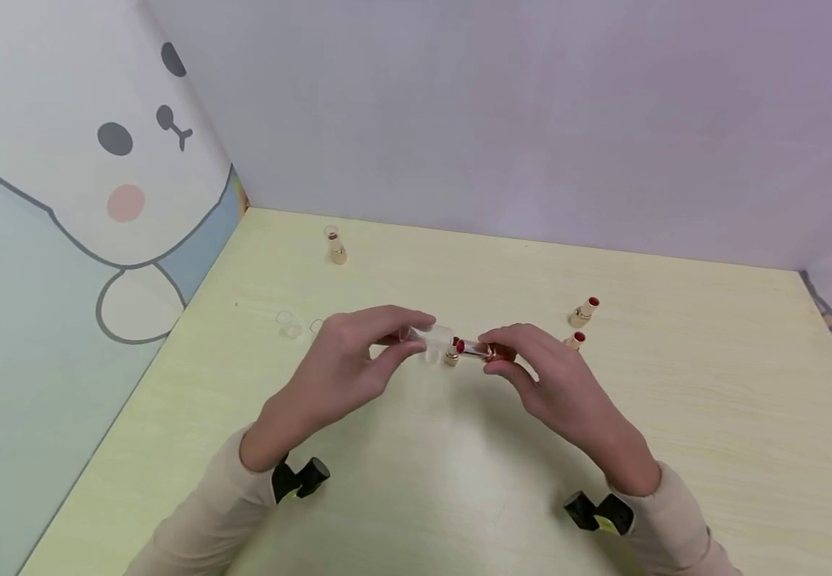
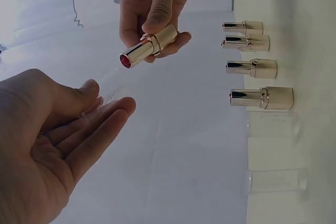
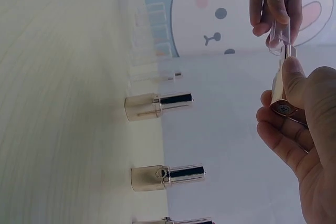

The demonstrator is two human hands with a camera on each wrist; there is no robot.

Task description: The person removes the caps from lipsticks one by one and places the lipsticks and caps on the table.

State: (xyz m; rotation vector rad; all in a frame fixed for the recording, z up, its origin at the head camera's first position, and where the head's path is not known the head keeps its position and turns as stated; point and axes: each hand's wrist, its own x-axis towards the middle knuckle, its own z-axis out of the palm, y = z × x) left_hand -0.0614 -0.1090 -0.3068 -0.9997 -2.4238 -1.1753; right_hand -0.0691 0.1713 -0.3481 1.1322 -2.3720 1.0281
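Raised above the table, my left hand (image 1: 337,360) pinches a clear cap (image 1: 441,334) between thumb and fingers. Opposite it, my right hand (image 1: 560,392) grips a gold lipstick tube (image 1: 475,350) by its base, tilted so its red end points at the cap. In the right wrist view the cap (image 3: 279,35) and the narrow end of the tube (image 3: 282,85) meet or overlap. From the left wrist the tube's red tip (image 2: 125,60) shows clearly, while fingers hide most of the cap.
More gold lipstick tubes stand upright: two at the right (image 1: 583,313), one just behind the hands (image 1: 452,356), one at the far left (image 1: 338,251). Clear caps (image 1: 290,325) stand left of the left hand. A pale wall (image 1: 502,120) closes off the table's back.
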